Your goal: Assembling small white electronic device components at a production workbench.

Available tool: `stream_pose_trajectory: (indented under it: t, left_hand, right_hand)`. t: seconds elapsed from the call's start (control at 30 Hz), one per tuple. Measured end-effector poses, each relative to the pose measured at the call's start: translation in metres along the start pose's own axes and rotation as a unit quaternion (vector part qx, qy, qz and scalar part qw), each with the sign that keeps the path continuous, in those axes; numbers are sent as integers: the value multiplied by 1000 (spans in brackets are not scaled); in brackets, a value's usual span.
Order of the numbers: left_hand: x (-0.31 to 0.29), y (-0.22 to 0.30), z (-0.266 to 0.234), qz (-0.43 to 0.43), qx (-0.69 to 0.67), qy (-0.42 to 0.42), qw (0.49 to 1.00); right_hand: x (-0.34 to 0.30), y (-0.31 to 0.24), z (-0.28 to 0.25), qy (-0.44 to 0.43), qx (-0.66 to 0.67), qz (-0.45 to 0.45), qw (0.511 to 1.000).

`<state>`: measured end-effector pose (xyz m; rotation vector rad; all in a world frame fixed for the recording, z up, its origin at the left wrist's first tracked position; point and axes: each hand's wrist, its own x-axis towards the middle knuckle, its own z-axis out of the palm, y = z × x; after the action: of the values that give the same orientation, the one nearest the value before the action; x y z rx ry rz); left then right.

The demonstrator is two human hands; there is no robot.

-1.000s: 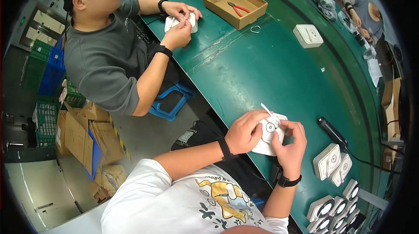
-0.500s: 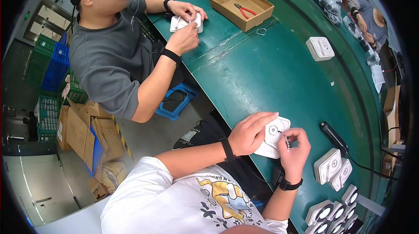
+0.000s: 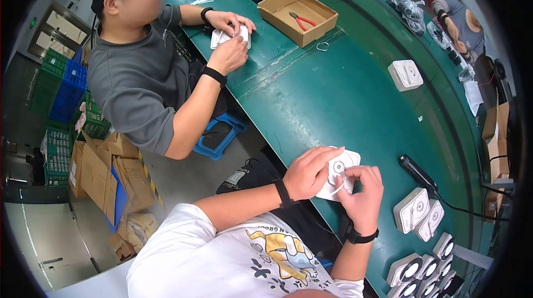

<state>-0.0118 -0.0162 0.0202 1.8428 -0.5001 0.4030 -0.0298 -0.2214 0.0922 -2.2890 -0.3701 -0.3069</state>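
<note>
A flat white device with rounded corners and a round dial-like disc (image 3: 348, 159) lies on the green table in front of me. My left hand (image 3: 306, 174) is closed over its left side, fingers together along the top edge. Over its right side, my right hand (image 3: 363, 193) pinches thumb and forefinger close to the disc. A thin white strip (image 3: 336, 189) shows by the right thumb; its other end is hidden by the fingers. Right of my hands lie a black rod-shaped tool with a cable (image 3: 417, 170) and two more white devices (image 3: 412, 209).
Several devices with black rings (image 3: 411, 270) stand at the lower right. Farther off are a lone white device (image 3: 405, 74) and a cardboard tray (image 3: 283, 6) with red-handled pliers (image 3: 302, 21). At the left a co-worker (image 3: 141, 76) handles a similar white device (image 3: 244, 32).
My view has shifted slightly, so most things sit a little further left. My right fingers have moved over the device, and the white strip now shows below the thumb.
</note>
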Motion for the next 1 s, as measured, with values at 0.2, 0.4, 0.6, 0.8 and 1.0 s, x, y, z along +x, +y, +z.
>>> stream_pose_trajectory:
  t: [0.2, 0.4, 0.6, 0.8, 1.0]
  left_hand:
    - [-2, 4, 0, -13, 5, -3, 1000]
    - [-2, 5, 1, 0, 13, 7, 1000]
    - [-4, 3, 1, 12, 19, 12, 1000]
    - [-5, 1, 1, 11, 5, 3, 1000]
    - [-4, -3, 1, 25, 5, 3, 1000]
  right_hand:
    - [-4, 9, -1, 18, 3, 3, 1000]
    - [-6, 5, 3, 46, 42, 95, 994]
    - [-6, 4, 7, 25, 49, 95, 994]
    - [-6, 8, 1, 21, 20, 52, 998]
    - [-6, 10, 21, 72, 53, 99, 991]
